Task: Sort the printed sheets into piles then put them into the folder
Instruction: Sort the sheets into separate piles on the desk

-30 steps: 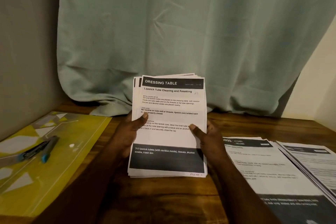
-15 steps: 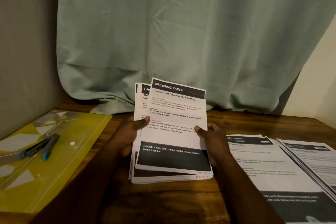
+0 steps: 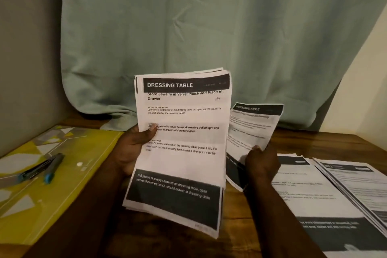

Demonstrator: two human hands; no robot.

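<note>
Curtain (image 3: 209,27) hung behind: a stack (image 3: 182,157) is gripped by the left hand (image 3: 134,148), a sheet (image 3: 251,128) pinched by the right hand (image 3: 261,163); tilted, the stack could be spilled.

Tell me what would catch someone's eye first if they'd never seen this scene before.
The stack of printed sheets headed DRESSING TABLE, gripped upright by the left hand at centre, draws the eye first. Just right of it the right hand pinches a single sheet, beside two piles lying on the wooden table. At far left lies a yellow folder with pens on it.
</note>
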